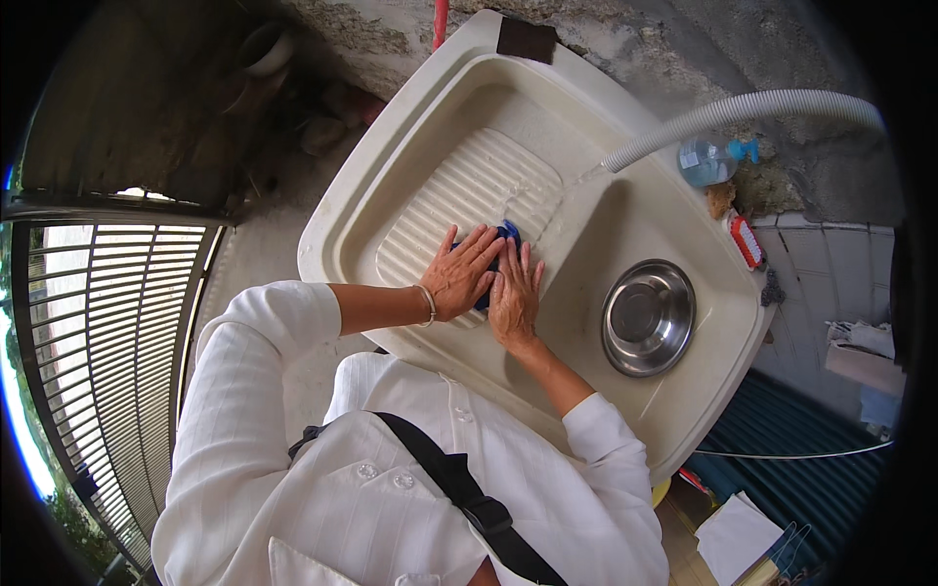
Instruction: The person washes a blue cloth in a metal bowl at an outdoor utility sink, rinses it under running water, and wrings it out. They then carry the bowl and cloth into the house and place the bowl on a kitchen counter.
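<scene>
A small dark blue cloth (509,231) lies bunched on the ribbed washboard (445,200) of a cream laundry sink (344,186). My left hand (455,278) rests flat on it with the fingers stretched out. Beside it, my right hand (514,301) presses on the cloth too, fingers extended and the thumb side meeting the left fingers. Most of the cloth is hidden under both palms. Water (557,200) runs from a grey corrugated hose (723,115) onto the washboard just beyond the hands.
A round steel bowl (649,317) sits in the right basin. A blue pump bottle (705,163) and a red-and-white brush (746,242) stand along the right rim. A dark patch (527,40) covers the far corner. Left is a metal gate (127,293).
</scene>
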{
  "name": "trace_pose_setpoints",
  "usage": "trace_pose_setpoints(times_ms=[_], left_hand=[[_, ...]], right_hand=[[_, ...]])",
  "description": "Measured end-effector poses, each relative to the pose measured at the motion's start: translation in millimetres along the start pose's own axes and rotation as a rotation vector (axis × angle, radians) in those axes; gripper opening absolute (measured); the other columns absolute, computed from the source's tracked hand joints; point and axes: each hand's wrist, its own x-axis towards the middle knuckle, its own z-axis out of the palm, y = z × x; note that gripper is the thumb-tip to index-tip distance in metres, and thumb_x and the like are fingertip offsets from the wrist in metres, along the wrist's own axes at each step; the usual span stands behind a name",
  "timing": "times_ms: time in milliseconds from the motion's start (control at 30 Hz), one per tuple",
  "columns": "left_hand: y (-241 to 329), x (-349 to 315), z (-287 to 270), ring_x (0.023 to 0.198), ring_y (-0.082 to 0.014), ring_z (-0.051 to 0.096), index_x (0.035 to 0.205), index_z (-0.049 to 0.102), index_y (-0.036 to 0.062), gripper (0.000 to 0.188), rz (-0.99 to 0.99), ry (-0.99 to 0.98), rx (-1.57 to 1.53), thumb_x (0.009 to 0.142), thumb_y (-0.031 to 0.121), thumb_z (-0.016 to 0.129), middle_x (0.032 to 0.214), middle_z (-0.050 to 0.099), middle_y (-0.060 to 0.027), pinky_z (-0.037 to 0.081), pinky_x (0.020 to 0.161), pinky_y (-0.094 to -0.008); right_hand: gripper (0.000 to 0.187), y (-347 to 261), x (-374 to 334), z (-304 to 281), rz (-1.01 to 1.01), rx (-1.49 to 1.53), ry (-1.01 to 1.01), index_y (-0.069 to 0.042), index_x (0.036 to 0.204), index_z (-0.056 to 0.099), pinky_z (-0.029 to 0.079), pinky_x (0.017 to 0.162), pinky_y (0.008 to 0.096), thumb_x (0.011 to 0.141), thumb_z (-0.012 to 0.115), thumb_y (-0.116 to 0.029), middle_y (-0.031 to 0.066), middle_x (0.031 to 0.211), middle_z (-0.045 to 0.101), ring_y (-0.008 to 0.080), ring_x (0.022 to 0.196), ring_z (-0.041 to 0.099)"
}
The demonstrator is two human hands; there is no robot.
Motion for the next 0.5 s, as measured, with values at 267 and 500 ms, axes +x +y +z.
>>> trace_pose_setpoints(times_ms=[267,500], left_hand=[[-14,128,-6,0.127,-0.0272,0.033,0.127,0.041,0.0087,0.043,-0.172,0.167,-0.031,0.087,0.022,0.043,0.135,0.039,-0.0118,0.020,0.106,-0.0453],[-8,5,3,0.133,-0.0262,0.020,0.136,0.029,0.0133,0.052,0.022,0.042,0.000,0.087,0.022,0.045,0.142,0.027,-0.0103,0.011,0.108,-0.0493]], right_hand=[[0.042,46,120,-12,0.091,-0.141,0.120,-0.007,0.132,0.035,0.013,0.106,0.0519,0.093,0.034,-0.023,0.0155,0.140,0.029,0.0354,0.131,0.021],[0.050,-7,14,2,0.011,-0.085,-0.002,-0.003,0.135,0.030,0.009,0.106,0.0531,0.090,0.040,-0.020,0.0117,0.144,0.023,0.0305,0.134,0.015]])
